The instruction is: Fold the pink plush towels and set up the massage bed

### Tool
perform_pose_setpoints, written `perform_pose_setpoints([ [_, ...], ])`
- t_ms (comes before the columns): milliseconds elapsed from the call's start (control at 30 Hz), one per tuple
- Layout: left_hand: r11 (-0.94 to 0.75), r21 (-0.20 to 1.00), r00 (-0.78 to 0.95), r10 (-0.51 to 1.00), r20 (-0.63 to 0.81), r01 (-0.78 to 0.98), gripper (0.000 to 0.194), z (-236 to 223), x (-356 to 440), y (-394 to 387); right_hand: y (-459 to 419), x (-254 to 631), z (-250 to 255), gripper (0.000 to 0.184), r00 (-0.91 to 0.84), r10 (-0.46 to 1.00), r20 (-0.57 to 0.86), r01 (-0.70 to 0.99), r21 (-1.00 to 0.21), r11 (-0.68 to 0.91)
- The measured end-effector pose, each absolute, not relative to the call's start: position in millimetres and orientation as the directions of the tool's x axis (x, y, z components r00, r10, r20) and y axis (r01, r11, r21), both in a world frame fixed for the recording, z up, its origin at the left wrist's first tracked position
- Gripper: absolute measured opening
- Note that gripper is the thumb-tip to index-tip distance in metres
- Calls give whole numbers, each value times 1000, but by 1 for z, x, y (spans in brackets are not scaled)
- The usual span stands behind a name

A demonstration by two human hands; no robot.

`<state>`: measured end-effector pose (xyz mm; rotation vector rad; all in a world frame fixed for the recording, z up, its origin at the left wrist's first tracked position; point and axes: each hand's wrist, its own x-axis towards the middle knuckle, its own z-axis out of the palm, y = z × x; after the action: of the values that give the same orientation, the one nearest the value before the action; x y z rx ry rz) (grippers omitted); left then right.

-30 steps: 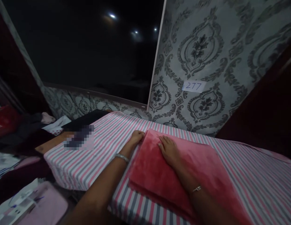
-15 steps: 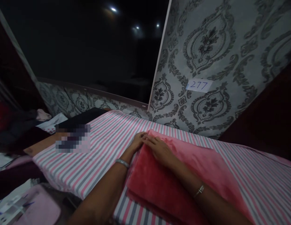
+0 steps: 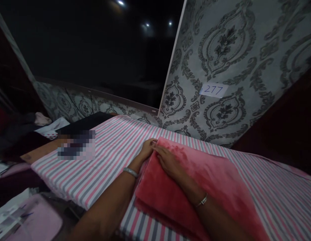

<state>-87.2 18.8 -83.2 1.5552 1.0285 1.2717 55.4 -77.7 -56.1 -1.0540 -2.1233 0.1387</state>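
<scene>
A folded pink plush cloth (image 3: 210, 187) lies on a surface covered by a pink, grey and white striped sheet (image 3: 112, 154). My left hand (image 3: 146, 149) grips the far left corner of the cloth, fingers curled at its edge. My right hand (image 3: 168, 162) lies flat on top of the cloth just beside that corner, fingertips almost touching the left hand. A bracelet sits on each wrist.
A patterned grey wall (image 3: 228, 60) carries a paper label reading 277 (image 3: 213, 90). A large dark panel (image 3: 95, 50) fills the upper left. Clothes and pink fabric (image 3: 37, 224) lie at the left. A dark flat object (image 3: 87, 123) rests behind the sheet's left end.
My right hand slid left across the cloth, from its middle to the far left corner beside my left hand. The view shifted slightly.
</scene>
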Motion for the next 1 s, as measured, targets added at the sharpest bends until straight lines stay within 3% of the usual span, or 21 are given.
perform_pose_setpoints([
  [167, -358, 927, 98, 932, 348, 112, 27, -80, -91, 16, -80, 57, -48, 45, -323, 747, 580, 623, -464, 630],
  [267, -404, 904, 95, 914, 394, 140, 42, -73, -88, 11, -86, 72, -27, 44, -234, 763, 603, 681, -459, 571],
  [400, -617, 729, 388, 775, 498, 296, 66, -63, -85, 8, -108, 116, 0, 57, -177, 835, 522, 876, -304, 375],
  [500, -714, 581, 631, 667, 395, 391, 71, -64, -88, 11, -143, 160, 2, 62, -66, 917, 394, 983, -131, 127],
  [633, -723, 574, 710, 629, 317, 385, 84, -71, -95, 19, -194, 211, -26, 62, 78, 953, 293, 997, -30, -73],
  [833, -679, 588, 726, 654, 212, 440, 97, -72, -94, 22, -218, 234, -82, 64, 65, 927, 369, 997, -66, -43],
  [1000, -642, 544, 720, 687, 98, 540, 109, -57, -90, 20, -214, 229, -81, 64, 114, 929, 353, 992, -98, -84],
])
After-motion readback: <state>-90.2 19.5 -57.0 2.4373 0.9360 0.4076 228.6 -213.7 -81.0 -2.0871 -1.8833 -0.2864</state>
